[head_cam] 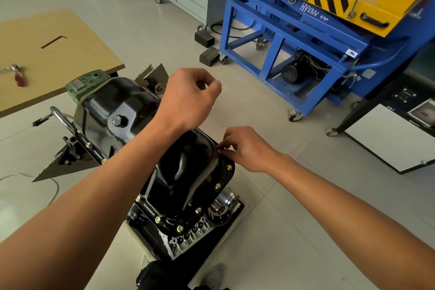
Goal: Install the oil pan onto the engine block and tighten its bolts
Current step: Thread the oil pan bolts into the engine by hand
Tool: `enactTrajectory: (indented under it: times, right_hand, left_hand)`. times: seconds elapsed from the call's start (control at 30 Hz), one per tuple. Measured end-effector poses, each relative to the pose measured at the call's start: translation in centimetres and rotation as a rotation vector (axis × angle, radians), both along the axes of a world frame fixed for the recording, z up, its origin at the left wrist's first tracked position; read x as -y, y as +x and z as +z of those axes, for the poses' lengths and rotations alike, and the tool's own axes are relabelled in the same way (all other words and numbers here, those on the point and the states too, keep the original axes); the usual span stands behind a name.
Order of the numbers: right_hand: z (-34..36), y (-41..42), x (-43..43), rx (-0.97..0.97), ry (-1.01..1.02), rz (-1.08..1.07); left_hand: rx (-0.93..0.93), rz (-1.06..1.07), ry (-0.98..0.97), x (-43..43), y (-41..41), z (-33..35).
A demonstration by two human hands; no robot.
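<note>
The black oil pan (188,172) is seen lying on the engine block (183,240) at the centre of the scene, with its flange lined by gold-coloured seated bolts (217,186). The right hand (247,148) is held at the flange's right edge, where 1 small bolt (219,150) is pinched between its fingertips. The left hand (190,99) is raised over the pan's far end with fingers curled and thumb against the index finger; whether anything is held there cannot be told. A red-handled tool (20,77) is laid on a brown board (47,54) at far left. A blue and yellow machine (306,30) is parked at far right.
</note>
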State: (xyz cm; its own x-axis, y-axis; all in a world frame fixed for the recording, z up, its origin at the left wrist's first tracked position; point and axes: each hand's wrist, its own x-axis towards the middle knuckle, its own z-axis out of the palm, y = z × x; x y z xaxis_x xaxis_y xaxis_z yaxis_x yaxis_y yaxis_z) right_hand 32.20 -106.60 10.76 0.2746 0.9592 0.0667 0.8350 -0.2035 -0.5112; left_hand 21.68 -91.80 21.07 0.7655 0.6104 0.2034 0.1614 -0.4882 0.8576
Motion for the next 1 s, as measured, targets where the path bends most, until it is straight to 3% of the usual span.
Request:
enactTrajectory:
  times: [0.47, 1.0]
  right_hand:
    - [-0.1, 0.5, 0.1, -0.046, -0.043, 0.013]
    - [2.2, 0.0, -0.7, 0.096, -0.266, 0.15]
  left_hand:
    - [0.002, -0.013, 0.004, 0.0, -0.1, 0.0]
    - [0.002, -0.006, 0.002, 0.1, -0.1, 0.0]
